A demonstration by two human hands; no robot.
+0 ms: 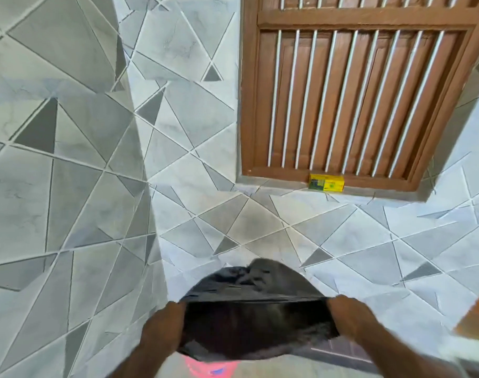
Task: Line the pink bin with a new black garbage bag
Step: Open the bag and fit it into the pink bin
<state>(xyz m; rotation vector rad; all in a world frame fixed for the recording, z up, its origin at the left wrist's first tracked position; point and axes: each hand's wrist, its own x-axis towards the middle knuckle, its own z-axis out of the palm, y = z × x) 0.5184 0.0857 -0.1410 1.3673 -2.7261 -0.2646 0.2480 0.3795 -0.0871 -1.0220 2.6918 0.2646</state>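
A black garbage bag (pixel 256 320) is stretched between both hands at the bottom centre, its mouth pulled open toward me and its far end puffed up. My left hand (pixel 163 324) grips the bag's left edge. My right hand (pixel 347 313) grips its right edge. Below the bag, a small part of the pink bin (pixel 209 367) shows at the frame's bottom edge; the rest is hidden by the bag.
Grey geometric tiles cover the wall (pixel 69 159), which forms a corner at centre left. A brown wooden window with white bars (pixel 353 91) is at the upper right, with a yellow box (pixel 326 182) on its sill. An orange-brown edge (pixel 475 317) shows at the right.
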